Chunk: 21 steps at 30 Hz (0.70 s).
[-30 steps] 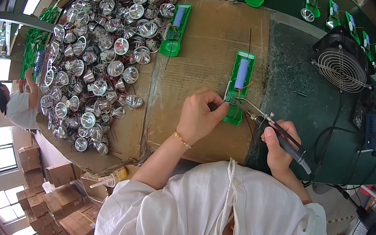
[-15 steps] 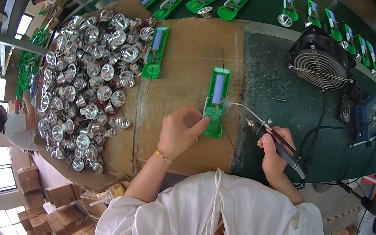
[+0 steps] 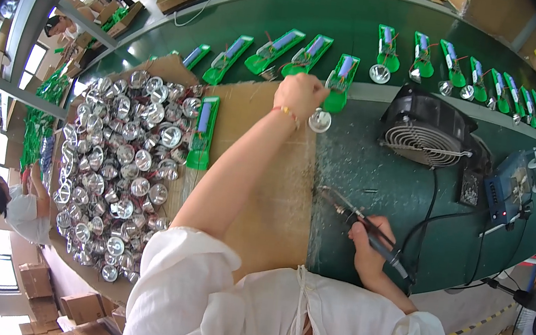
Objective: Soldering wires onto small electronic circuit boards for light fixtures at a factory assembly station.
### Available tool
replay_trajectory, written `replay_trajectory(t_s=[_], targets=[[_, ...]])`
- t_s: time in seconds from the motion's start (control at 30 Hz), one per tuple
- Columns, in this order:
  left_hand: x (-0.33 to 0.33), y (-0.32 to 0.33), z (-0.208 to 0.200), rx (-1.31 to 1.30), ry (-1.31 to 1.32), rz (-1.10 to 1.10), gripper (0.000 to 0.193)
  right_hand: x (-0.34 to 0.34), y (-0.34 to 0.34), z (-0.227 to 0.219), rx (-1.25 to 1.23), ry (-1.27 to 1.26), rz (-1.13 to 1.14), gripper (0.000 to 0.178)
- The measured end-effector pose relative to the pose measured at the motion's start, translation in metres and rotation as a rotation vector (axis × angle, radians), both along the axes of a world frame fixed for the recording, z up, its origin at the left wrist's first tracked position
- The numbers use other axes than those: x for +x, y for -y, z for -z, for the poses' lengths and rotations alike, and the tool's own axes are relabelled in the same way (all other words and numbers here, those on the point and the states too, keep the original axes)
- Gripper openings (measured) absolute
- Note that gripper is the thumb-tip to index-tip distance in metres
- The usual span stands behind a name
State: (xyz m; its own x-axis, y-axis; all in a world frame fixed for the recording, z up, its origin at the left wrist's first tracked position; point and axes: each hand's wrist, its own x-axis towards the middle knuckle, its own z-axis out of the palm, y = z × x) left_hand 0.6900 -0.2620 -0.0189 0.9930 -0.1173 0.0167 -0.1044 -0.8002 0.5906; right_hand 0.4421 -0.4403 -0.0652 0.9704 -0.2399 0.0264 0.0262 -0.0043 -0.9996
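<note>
My left arm stretches to the far side of the bench. The fingers of my left hand (image 3: 299, 98) are closed on the edge of a green plastic lamp housing (image 3: 336, 101) with a blue-purple battery cell in it. A shiny reflector cup (image 3: 319, 121) hangs or lies just below that housing. Near the bench's right front, my right hand (image 3: 372, 244) is wrapped round a soldering iron (image 3: 382, 247), whose tip and thin metal feed tube point up and left. Another green housing (image 3: 202, 134) with a cell lies left of my left forearm, beside the reflector pile.
A large heap of reflector cups (image 3: 124, 170) covers the left side. Housings (image 3: 453, 64) line the far belt. A black fan (image 3: 420, 129) and a blue soldering station (image 3: 506, 187) with a solder spool stand at right. Cables trail across the bench. Co-workers (image 3: 16, 203) sit at left.
My left hand has carried the green housing from the cardboard in front of me to the far belt. The soldering iron has moved slightly nearer and left in my right hand. The view has shifted.
</note>
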Motion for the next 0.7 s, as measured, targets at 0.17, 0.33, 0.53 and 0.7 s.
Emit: replay_trajectory(t_s=[0.17,0.33,0.53,0.7], targets=[[0.007,-0.013,-0.019,0.105,0.3,0.001,0.039,0.001,0.004,-0.006,0.07,-0.045,0.001,0.011],[-0.051,-0.118,-0.026,0.665,0.446,-0.252,0.036,0.002,0.006,-0.01,0.116,-0.059,-0.028,0.012],[-0.12,-0.124,-0.009,0.757,0.118,-0.108,0.063,0.004,0.005,-0.013,0.072,-0.038,-0.022,0.014],[-0.181,-0.045,-0.006,0.481,0.158,-0.022,0.069,0.004,0.003,-0.009,0.095,0.002,0.097,0.014]])
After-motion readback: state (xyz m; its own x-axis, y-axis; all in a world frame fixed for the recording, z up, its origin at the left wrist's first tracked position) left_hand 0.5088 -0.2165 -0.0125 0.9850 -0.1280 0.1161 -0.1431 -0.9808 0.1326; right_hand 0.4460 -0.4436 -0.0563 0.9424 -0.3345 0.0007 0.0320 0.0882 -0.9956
